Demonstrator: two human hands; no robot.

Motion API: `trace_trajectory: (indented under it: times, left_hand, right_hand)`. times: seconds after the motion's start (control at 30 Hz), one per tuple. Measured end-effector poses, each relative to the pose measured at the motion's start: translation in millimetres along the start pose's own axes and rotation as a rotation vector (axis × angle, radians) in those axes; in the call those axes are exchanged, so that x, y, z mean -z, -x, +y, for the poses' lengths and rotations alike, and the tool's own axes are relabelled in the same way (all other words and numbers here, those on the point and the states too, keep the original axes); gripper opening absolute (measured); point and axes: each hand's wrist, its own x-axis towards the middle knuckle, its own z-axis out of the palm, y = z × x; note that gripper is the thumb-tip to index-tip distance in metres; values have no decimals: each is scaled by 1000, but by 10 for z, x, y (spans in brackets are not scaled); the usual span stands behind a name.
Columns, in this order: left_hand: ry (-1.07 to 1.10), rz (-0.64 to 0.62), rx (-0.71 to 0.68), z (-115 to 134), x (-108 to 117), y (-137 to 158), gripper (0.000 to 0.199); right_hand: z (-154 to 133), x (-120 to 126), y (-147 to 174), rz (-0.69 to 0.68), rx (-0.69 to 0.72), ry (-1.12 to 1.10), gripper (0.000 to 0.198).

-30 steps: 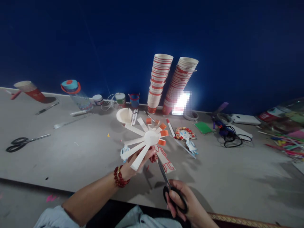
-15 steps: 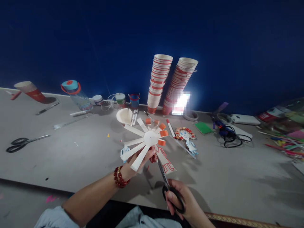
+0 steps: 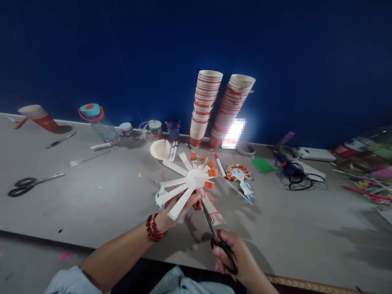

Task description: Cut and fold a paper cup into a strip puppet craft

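Observation:
A white paper cup cut into splayed strips (image 3: 195, 179) is gripped from below by my left hand (image 3: 180, 207), whose fingers are partly hidden behind the strips. Several strips on its right side are curled and show orange. My right hand (image 3: 235, 253) has its fingers through the black handles of a pair of scissors (image 3: 210, 223). The blades point up and away, reaching the cup near my left fingertips. Beside the blades is a paper piece with a figure drawn in red (image 3: 212, 209); whether it is joined to the cup I cannot tell.
Two tall stacks of paper cups (image 3: 206, 98) stand against the blue wall. A paper doll with a curled fringe (image 3: 240, 175) lies to the right, near a green packet (image 3: 262, 165) and a black cable (image 3: 295, 175). Another pair of scissors (image 3: 29, 185) lies far left, below a water bottle (image 3: 99, 122).
The cut cup has shifted very slightly to the right in my left hand. The scissor handles look closer together, and my right hand has barely moved.

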Motion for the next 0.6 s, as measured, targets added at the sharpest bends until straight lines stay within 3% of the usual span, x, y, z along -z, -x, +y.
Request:
trace_trajectory:
  times: [0.37, 0.6]
  left_hand:
    - [-63, -28, -16, -76, 48, 13, 29]
    - [35, -52, 26, -98, 55, 4, 23]
  right_hand:
    - [8, 29, -25, 20, 43, 47, 60]
    - [2, 37, -19, 33, 55, 100, 61]
